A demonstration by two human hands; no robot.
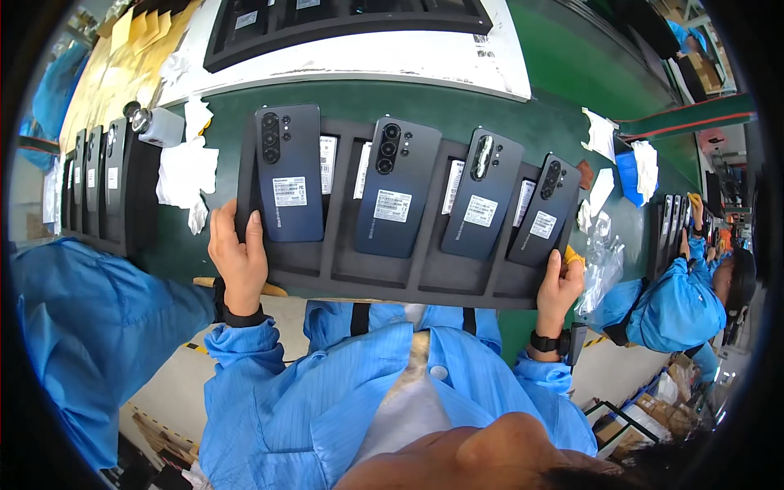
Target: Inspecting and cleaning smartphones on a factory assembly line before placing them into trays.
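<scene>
- Left hand and right hand are pinching the matte black tray at the table's near edge.
- Its long axis is running left-right.
- Four smooth, rounded phones on it are pointing camera-end far.

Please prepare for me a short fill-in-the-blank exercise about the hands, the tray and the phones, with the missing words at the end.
1. The left hand holds the tray at its left end, and the right hand at its ____ end.
2. On the tray lie exactly ____ phones.
3. Each of these phones has a ____ label on its back.
4. The person's sleeves are ____ in colour.

Missing words: right; four; white; blue
</scene>
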